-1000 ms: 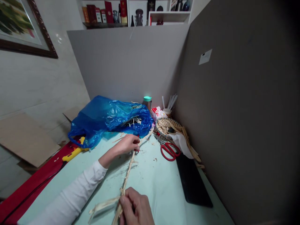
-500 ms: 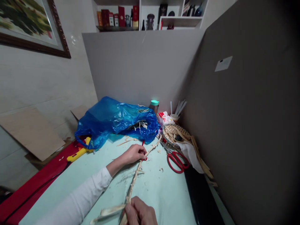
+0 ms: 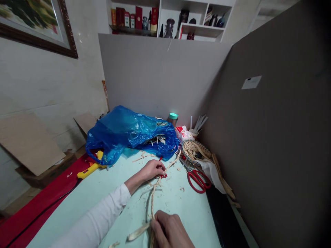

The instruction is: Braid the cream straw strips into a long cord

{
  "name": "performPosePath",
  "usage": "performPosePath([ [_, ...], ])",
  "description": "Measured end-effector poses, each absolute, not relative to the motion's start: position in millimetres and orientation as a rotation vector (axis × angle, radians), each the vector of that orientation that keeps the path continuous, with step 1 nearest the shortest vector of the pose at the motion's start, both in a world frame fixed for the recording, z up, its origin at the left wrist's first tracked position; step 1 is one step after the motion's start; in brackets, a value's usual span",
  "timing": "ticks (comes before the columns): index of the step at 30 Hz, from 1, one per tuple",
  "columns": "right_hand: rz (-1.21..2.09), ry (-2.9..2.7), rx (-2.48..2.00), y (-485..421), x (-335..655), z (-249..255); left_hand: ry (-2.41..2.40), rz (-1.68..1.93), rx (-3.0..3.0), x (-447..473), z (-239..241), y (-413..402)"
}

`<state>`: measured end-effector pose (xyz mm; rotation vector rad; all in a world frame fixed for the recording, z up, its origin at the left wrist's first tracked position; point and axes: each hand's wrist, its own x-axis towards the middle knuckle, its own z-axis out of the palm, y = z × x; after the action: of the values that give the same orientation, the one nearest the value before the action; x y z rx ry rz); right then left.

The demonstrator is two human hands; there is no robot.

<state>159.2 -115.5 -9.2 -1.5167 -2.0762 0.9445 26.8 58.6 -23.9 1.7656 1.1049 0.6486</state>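
Note:
A pale braided cord of dried plant fibre [image 3: 153, 198] stretches over the pale green table top. At its farther part my left hand [image 3: 152, 170] is closed, pinching the braid beside a small red tie [image 3: 163, 176]. Near the front edge of the view my right hand [image 3: 172, 229] is closed on the braid's near end between thumb and fingers. A loose flat strip [image 3: 139, 232] sticks out to the left from that end. What lies under the right fingers is partly hidden.
Behind my left hand lies a blue plastic bag [image 3: 129, 132] with fibre inside. Red-handled scissors [image 3: 198, 181], a woven basket [image 3: 191, 150] and a black flat object [image 3: 224, 217] are on the right. A yellow tool [image 3: 90, 169] with a cord lies left. Grey partitions [image 3: 165, 75] stand behind and right.
The view has shifted slightly. My right hand has moved a little to the right with the braid's near end, and the loose strip has swung along. My left hand keeps its grip.

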Motion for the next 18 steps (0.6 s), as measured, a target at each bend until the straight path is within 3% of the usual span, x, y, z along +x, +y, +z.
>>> performPosePath([
  [7, 1.328, -2.441, -0.953, -55.9, 165.9, 14.9, 1.055, 0.501, 1.858, 23.3, -8.6, 62.8],
  [10, 1.31, -2.422, -0.911, -46.1, 166.3, 6.1, 1.104, 0.488, 1.94, 19.6, 3.7, 73.9],
  [18, 1.339, -2.403, -1.004, -46.9, 170.6, -1.7, 1.503, 0.933, 2.289, 30.8, 27.9, 138.1],
])
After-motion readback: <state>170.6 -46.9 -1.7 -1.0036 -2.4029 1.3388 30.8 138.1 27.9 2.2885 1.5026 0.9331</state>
